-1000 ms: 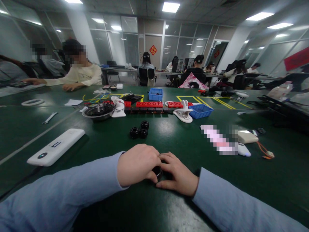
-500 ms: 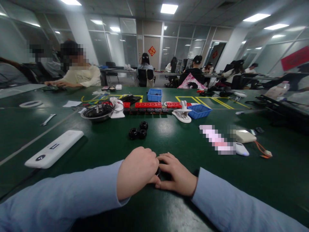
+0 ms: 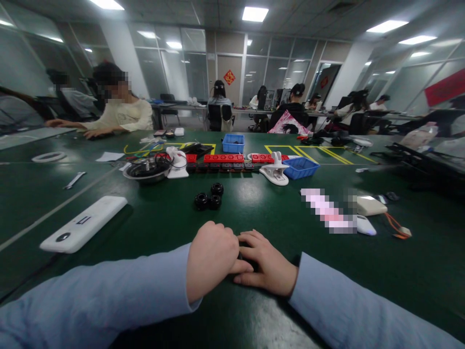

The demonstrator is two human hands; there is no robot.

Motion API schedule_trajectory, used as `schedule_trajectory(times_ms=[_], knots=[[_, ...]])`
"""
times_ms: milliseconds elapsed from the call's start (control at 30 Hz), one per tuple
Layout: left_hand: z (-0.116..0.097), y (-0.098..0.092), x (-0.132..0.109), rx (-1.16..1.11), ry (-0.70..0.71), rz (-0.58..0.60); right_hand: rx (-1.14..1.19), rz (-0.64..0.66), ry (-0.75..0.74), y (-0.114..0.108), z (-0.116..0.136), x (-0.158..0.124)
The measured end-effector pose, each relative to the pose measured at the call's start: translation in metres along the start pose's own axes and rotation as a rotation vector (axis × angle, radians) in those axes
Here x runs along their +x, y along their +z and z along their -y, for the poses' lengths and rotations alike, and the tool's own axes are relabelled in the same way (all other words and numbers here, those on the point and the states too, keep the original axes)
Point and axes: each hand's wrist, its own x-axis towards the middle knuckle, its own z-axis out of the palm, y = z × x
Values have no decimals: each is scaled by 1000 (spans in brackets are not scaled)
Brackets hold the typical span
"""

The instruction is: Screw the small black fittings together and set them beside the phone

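My left hand [image 3: 214, 257] and my right hand [image 3: 267, 266] rest together on the green table [image 3: 254, 203] just in front of me, both in light blue sleeves. The fingers of both curl round a small black round part [image 3: 242, 253], of which only a dark sliver shows between them. My left thumb lies against the right fingers. A cluster of three similar black round parts [image 3: 209, 196] sits on the table a short way beyond my hands.
A long white device [image 3: 84, 224] lies at the left, a wrench [image 3: 74, 180] beyond it. Further back are a metal bowl with cables [image 3: 147, 168], red blocks [image 3: 224, 158], a white clamp [image 3: 276, 172] and two blue baskets [image 3: 301, 167]. A white mouse [image 3: 365, 225] lies right. People sit at far tables.
My left hand has slid a little to the right and closed further over the black part, which showed more clearly a second ago. The right hand has hardly moved.
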Motion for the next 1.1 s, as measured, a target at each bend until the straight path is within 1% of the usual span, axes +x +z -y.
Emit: schedule_trajectory(times_ms=[100,267,367,400,433,467,567,600,667,867,1100], knots=[[1,1,1,-33,-12,-18,7,-2,-4,0,0,0],[9,-3,1,-78,11,14,16,8,17,-1,1,0],[20,-9,1,-85,-13,-27,36,5,28,-1,1,-1],[25,-12,1,-100,2,-48,37,5,26,-1,1,-1],[30,-15,1,-131,45,-61,36,7,24,-1,1,-1],[36,-18,1,-178,121,-57,36,9,21,-1,1,-1],[50,-23,3,-329,408,35,51,16,8,-3,1,0],[52,-23,3,-355,470,65,56,17,0,-3,1,0],[54,-22,4,-367,531,105,61,12,-16,-4,2,1],[48,-14,7,-339,551,138,59,8,-23,-3,2,1],[47,-12,8,-323,545,119,44,10,-20,-4,2,1]])
